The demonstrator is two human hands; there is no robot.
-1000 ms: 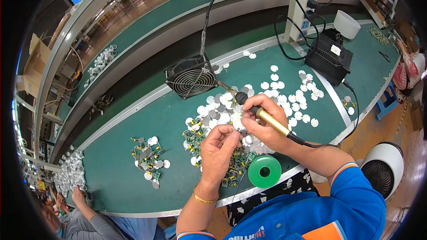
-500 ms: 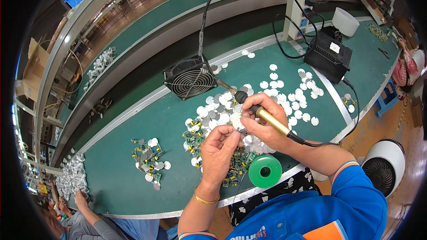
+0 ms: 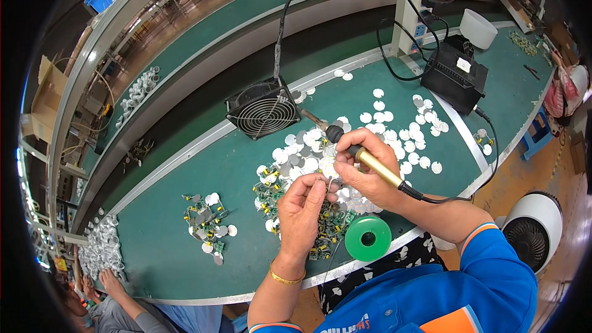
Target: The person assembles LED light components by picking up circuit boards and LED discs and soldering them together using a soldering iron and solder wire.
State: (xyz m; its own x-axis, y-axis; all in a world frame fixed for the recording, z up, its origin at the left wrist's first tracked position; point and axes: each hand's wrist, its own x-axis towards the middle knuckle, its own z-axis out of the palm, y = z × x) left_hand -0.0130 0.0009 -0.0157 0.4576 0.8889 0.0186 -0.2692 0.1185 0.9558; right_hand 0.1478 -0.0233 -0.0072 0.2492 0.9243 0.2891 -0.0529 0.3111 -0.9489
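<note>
My right hand [image 3: 364,163] is closed around a soldering iron [image 3: 379,168] with a gold-coloured handle. Its metal tip points up and left, toward a small black fan [image 3: 263,111]. My left hand [image 3: 301,209] is pinched beside it, thumb against the fingers; a thin pale bit shows between the two hands, too small to name. Beneath and around them lie white and grey discs [image 3: 310,164] and small green circuit boards [image 3: 332,227] with yellow parts. A green spool [image 3: 368,238] lies near the table edge, right of my left wrist.
A separate cluster of boards and discs [image 3: 206,225] lies to the left. Farther left, a co-worker's hand [image 3: 111,283] is at a heap of pale cup-like parts [image 3: 100,246]. A black power unit [image 3: 455,77] stands at the back right, its cord trailing to the iron.
My left fingers have shifted slightly, and a thin pale bit now shows between my hands. The iron stays nearly still. The co-worker's hand has moved a little at the heap.
</note>
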